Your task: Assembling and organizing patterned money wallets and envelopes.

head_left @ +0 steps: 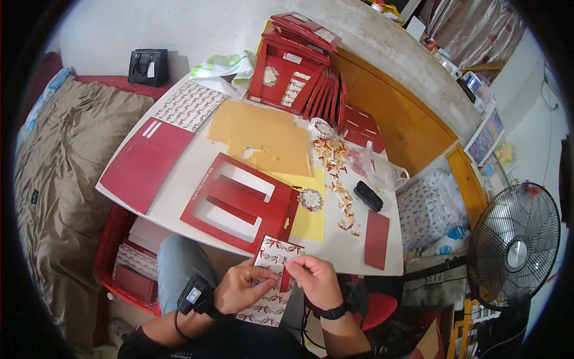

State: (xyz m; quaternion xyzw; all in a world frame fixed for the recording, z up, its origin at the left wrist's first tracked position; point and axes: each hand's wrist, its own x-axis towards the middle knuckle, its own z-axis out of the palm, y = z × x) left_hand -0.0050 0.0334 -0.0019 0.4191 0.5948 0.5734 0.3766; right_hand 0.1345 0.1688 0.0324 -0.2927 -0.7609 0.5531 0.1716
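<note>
Your right hand (315, 280) pinched a red strip (284, 282) over patterned card (261, 315); left hand (244, 288), at its nine o'clock, curled, hold unclear.

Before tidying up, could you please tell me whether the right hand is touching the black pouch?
Apart: the head view shows white tabletop between the right hand and the black pouch.
</note>
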